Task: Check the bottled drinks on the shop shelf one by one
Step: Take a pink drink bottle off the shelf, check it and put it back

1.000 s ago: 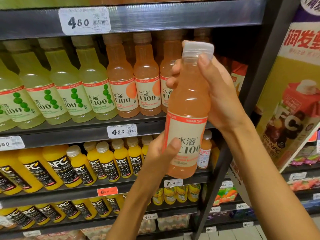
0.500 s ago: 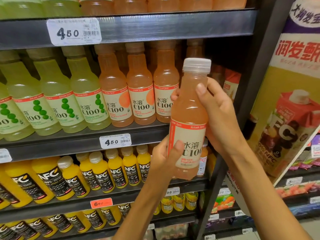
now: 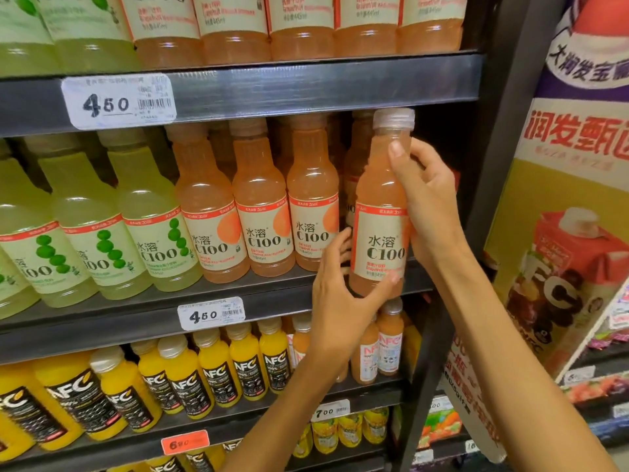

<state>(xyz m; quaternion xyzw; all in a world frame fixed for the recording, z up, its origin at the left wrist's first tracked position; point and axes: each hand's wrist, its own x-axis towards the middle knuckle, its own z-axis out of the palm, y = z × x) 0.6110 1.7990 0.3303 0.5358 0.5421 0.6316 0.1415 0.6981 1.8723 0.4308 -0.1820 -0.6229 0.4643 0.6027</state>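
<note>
- Since half a second ago I have carried the orange bottle point(image 3: 381, 212) up and back toward the shelf point(image 3: 306, 83); it now hangs upright at the right end of the orange row point(image 3: 258, 206), its base just above the shelf edge
- My right hand point(image 3: 429, 206) wraps the bottle's shoulder and back, thumb across the front; my left hand point(image 3: 340, 294) cups the bottom, thumb on the lower label, fingers curled behind
- Judging by this, one bottle is nearly checked and about to go back; the rest of the orange row and the green bottles point(image 3: 102, 226) look untouched
- Hidden: the slot behind the bottle, my left fingertips, the small print on the label, and the row's back bottles in shadow
</note>
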